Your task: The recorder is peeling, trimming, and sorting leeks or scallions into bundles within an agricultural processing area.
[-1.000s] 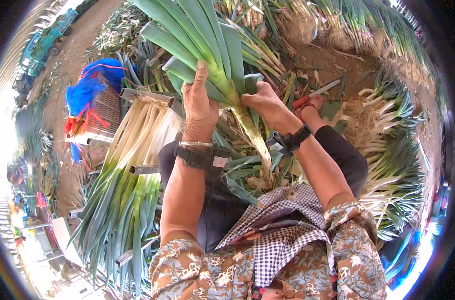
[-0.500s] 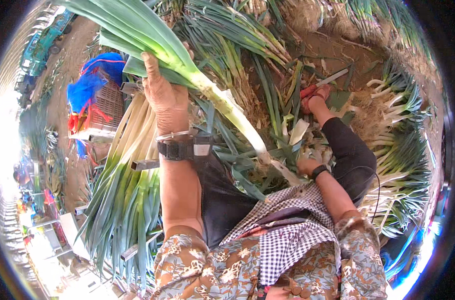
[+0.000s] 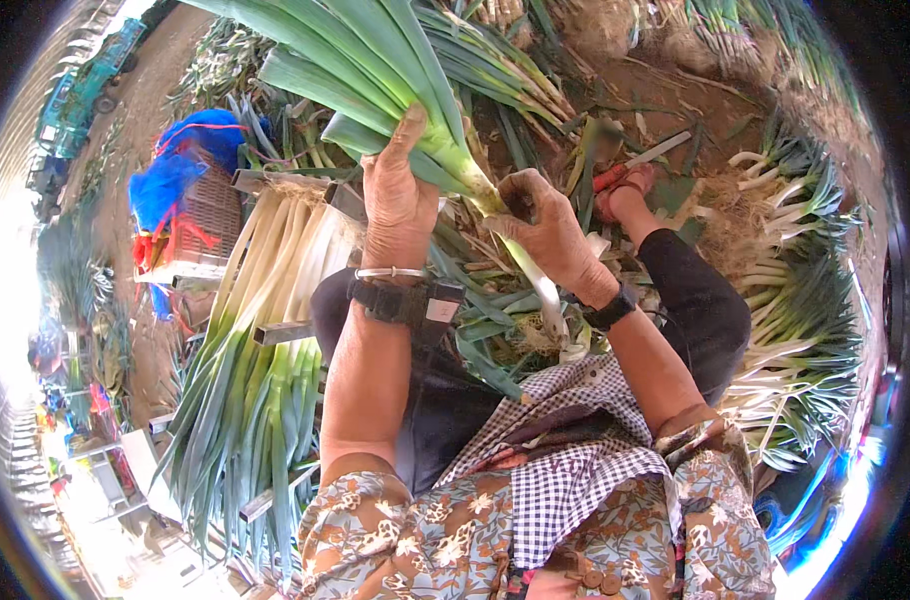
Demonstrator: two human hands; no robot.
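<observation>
Gripping leek [image 3: 445, 150]: left hand [image 3: 400, 205] closed under its leaves, right hand [image 3: 545, 225] pinching skin above white shaft, past both fingertips. Could have torn off sound layers, or slipped onto stack [image 3: 265, 330], if pulled hard.

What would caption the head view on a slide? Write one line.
Both hands grip one leek: left hand at the green leaves, right hand on the white stalk, beside a stacked pile of leeks.

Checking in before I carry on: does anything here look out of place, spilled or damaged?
Mostly orderly: left hand and right hand grip one leek; trimmed leeks lie stacked in a rack. Only loose leaf scraps litter the lap and ground.
</observation>
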